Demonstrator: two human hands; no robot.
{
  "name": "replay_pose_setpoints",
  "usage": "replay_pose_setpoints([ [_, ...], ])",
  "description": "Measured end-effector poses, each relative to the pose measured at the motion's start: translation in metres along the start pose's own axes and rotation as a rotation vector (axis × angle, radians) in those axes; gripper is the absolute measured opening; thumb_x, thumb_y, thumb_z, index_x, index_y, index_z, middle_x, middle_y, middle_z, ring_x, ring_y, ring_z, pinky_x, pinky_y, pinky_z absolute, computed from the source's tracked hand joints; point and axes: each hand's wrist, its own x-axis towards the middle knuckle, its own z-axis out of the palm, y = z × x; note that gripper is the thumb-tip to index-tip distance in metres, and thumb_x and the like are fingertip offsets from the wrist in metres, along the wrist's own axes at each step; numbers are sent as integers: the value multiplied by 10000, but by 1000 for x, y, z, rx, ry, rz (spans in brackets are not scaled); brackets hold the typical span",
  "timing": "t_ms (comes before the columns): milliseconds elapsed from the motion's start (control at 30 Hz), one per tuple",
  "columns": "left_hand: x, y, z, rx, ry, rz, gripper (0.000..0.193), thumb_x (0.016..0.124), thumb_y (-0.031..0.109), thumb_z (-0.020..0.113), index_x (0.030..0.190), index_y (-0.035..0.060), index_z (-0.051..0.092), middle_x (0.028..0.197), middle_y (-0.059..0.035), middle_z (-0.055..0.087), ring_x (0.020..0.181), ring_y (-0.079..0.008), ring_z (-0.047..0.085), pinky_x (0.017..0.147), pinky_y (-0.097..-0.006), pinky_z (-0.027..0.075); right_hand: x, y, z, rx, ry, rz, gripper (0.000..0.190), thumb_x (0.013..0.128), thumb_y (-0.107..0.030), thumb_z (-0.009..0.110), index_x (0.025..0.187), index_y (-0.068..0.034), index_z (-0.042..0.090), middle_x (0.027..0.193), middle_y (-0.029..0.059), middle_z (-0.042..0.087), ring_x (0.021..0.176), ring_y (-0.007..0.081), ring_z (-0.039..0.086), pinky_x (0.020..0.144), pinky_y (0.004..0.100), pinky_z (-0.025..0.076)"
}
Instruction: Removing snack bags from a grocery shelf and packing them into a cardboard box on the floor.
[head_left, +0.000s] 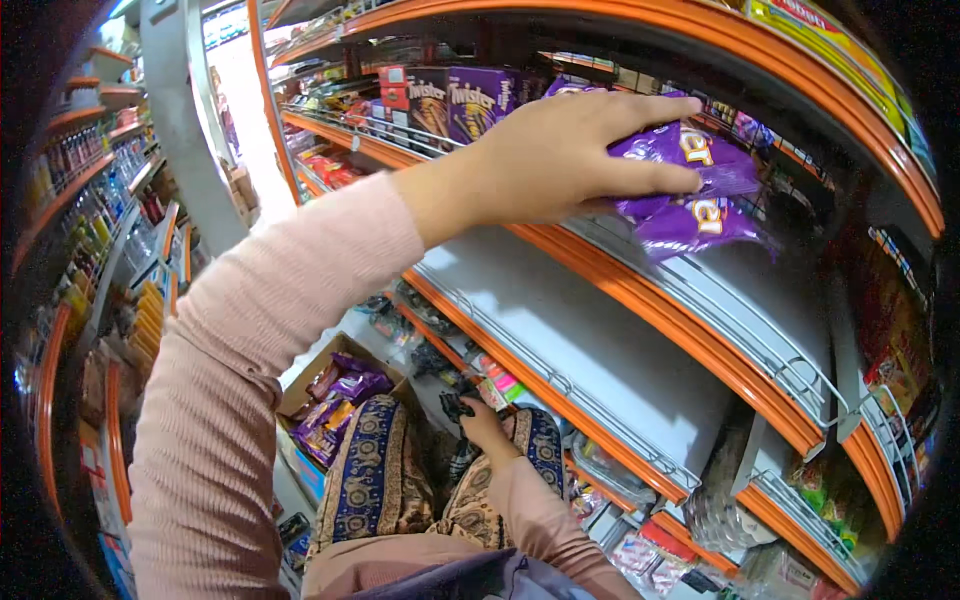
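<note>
My left hand (570, 150) reaches across to the upper shelf with thumb and fingers around purple snack packets (686, 232), slightly blurred at their right end. Behind that hand stand Twister wafer boxes (472, 101) in purple and black. Low between my knees, my right hand (486, 429) is closed on a dark, crumpled item (455, 406); its kind is unclear. Left of my knees sits an open cardboard box (301, 385) with purple snack packets (360, 384) inside.
Orange-edged shelves (600, 270) with wire rails (720, 300) run diagonally before me. Below them lie bagged goods (615, 469). A shelf of bottles (124, 199) lines the left side, near a grey pillar (180, 97). Yellow packs (832, 56) are overhead.
</note>
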Motion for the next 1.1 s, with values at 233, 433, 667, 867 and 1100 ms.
replay_pose_setpoints([
  [233,-97,61,-59,-97,358,-429,539,629,43,682,1142,118,539,1305,-204,395,1125,-336,478,918,-382,406,-8,-4,-6,84,137,-147,407,738,-128,554,1140,-68,560,996,188,615,953,260,588,834,307,435],
  [433,-209,174,-18,-744,825,-1563,370,790,58,607,1130,35,462,994,-25,554,920,-123,514,821,-285,409,2,31,-4,234,142,-75,385,754,-114,566,1128,-24,554,1010,169,599,897,227,576,791,282,433],
  [667,-303,255,23,-1230,1011,-2000,447,706,40,639,1116,49,464,981,-32,557,920,-153,525,830,-305,408,-25,-10,-21,462,442,75,385,816,-206,554,1127,18,513,934,105,587,874,202,552,776,315,417],
  [867,-345,260,55,-1395,743,-2114,443,718,70,585,1140,64,449,978,-52,536,888,-180,530,796,-323,429,-19,-24,-16,1033,296,24,398,836,-290,572,1109,-6,518,1075,82,552,967,228,538,867,346,404],
  [1100,-358,255,77,-1778,1120,-2179,300,788,162,579,1067,74,508,918,-62,608,824,-193,597,761,-343,479,-7,-13,-3,-143,399,-418,341,764,-137,648,1049,19,543,1064,158,536,995,266,520,852,311,391],
])
